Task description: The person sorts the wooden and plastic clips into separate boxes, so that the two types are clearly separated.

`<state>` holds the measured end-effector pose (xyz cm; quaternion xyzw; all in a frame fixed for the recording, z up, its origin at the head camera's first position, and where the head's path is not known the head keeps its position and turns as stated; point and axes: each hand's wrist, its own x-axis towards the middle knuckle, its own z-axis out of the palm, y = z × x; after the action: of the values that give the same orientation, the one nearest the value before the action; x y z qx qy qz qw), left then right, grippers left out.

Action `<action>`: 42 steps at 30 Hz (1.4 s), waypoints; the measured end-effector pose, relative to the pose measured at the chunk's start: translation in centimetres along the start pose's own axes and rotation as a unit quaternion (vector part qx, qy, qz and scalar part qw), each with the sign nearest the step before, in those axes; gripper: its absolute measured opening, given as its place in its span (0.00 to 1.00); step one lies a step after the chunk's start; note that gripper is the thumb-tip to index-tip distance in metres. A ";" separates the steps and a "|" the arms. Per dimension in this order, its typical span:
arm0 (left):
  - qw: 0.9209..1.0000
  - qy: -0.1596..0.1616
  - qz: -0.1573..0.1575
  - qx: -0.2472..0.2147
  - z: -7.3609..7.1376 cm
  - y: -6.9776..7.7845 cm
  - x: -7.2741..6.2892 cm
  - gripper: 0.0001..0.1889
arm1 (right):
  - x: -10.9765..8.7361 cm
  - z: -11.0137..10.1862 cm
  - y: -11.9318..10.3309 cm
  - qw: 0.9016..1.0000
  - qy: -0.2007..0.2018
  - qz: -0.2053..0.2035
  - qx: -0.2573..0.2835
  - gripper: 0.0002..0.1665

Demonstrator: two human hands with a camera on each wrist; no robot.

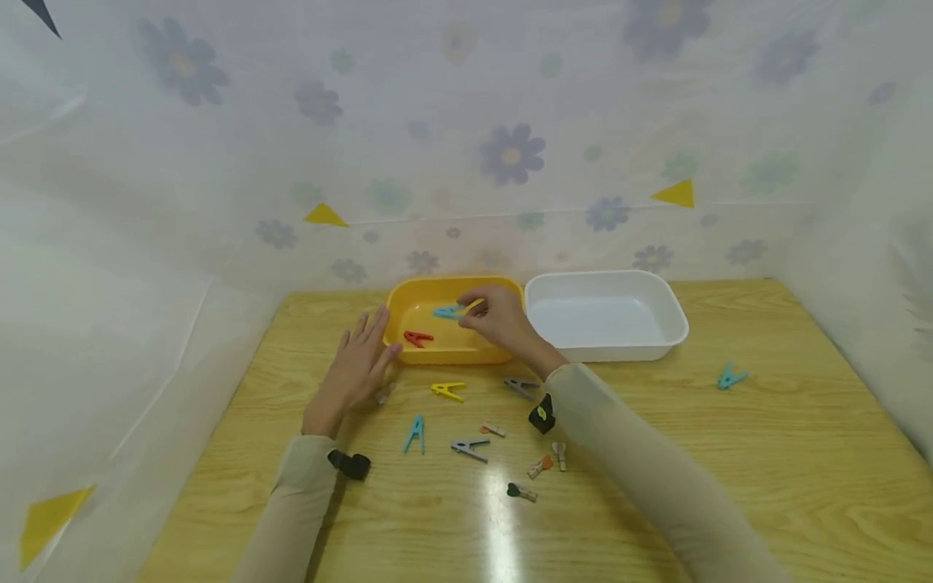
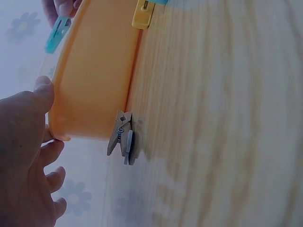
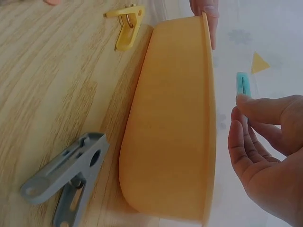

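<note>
My right hand (image 1: 501,317) pinches a light blue clothespin (image 1: 446,312) above the yellow bin (image 1: 455,356). In the right wrist view that clothespin (image 3: 243,84) sticks up from between thumb and fingers. Inside the bin lies a red clothespin (image 1: 419,338). My left hand (image 1: 353,368) rests against the bin's left end with loosely extended fingers; the left wrist view shows its thumb at the rim. A small wooden clothespin (image 2: 121,136) lies beside the bin near this hand. In front of the bin are a yellow clothespin (image 1: 448,391) and a grey clothespin (image 1: 521,387).
A white bin (image 1: 605,354) stands right of the yellow one. Nearer lie a blue clothespin (image 1: 414,434), another grey clothespin (image 1: 470,448) and several small wooden clothespins (image 1: 540,466). Far right is another blue clothespin (image 1: 730,376). A flowered curtain (image 1: 437,162) hangs behind the table.
</note>
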<state>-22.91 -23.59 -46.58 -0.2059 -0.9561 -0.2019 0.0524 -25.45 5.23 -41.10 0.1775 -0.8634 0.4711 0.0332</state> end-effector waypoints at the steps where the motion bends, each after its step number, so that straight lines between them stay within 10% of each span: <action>1: 1.000 0.000 0.000 -0.001 0.0 0.0 0.0 0.38 | 0.2 0.2 0.0 1.000 -0.001 0.002 0.001 0.17; 42: 1.000 0.009 0.000 -0.003 0.5 1.1 -0.6 0.38 | 4.2 5.5 2.4 0.996 -0.075 0.056 0.010 0.17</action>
<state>-21.92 -22.64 -46.77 -0.2040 -0.9550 -0.2069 0.0600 -29.59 0.70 -45.11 0.1641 -0.8672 0.4663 -0.0595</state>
